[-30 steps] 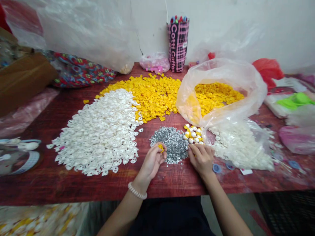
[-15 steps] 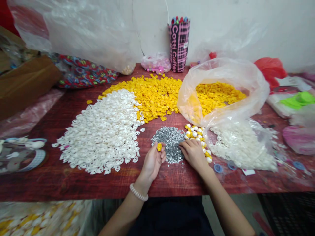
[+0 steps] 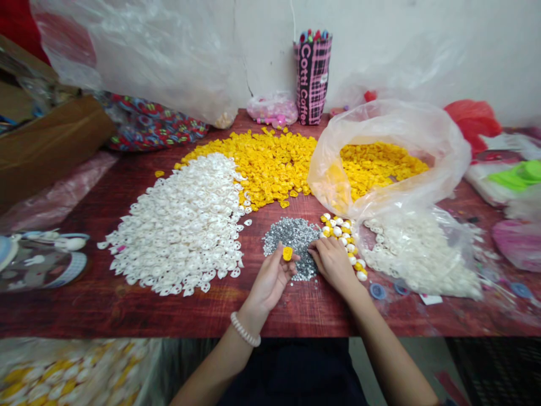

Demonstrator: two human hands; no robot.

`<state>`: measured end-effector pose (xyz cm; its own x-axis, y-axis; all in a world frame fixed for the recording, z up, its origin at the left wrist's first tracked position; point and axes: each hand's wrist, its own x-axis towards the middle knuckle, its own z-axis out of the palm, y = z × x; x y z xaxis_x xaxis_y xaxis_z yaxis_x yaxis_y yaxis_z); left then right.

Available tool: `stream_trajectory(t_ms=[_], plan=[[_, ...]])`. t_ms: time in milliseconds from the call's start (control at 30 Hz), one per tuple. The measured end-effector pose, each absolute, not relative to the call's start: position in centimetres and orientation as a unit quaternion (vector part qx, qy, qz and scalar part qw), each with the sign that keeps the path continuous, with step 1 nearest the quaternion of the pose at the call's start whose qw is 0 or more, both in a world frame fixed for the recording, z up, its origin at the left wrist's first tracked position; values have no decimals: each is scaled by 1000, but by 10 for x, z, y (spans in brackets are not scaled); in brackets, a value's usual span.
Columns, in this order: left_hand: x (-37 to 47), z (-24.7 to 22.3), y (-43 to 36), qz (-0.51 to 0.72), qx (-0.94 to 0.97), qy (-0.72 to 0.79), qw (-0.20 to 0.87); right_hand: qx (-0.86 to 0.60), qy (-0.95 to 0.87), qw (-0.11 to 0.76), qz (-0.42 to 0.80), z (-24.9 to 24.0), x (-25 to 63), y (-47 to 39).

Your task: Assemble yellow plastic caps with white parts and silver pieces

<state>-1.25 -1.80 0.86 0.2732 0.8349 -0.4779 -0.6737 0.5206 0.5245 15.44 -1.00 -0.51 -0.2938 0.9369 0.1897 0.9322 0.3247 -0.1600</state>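
Observation:
My left hand [image 3: 269,283] is pinching a small yellow plastic piece [image 3: 287,254] between thumb and fingertips, above the near side of a pile of small silvery bits [image 3: 288,230]. My right hand [image 3: 336,264] rests at the pile's right edge, palm down, its fingertips drawn together among the bits. Whatever they grip is too small or hidden to see. Just beyond that hand lies a cluster of joined white-and-yellow pieces [image 3: 337,230]. A broad heap of white plastic pieces [image 3: 181,225] spreads on the left, with a heap of yellow pieces [image 3: 270,163] behind it.
An open clear plastic bag [image 3: 443,141] stands at the right over more yellow pieces. Below it lies a bag of whitish pieces [image 3: 422,254]. Blue round caps [image 3: 377,291] sit near the front edge. A clear jar [image 3: 38,262] lies at the left, and a plaid bag [image 3: 313,84] stands against the wall.
My left hand has moved slightly right with the yellow piece, closer to my right hand. My right hand stays at the silvery pile. The whole view has shifted a little.

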Motion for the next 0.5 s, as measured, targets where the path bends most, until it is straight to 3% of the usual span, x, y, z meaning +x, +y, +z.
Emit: stream_trajectory(t_ms=[300,500], plan=[[-8,5,-15,499,104,356,783,-565,-799,183,94,-8,151,-9],[-5,7,-14,496,114,361,782,-577,-724,350,146,10,147,-11]])
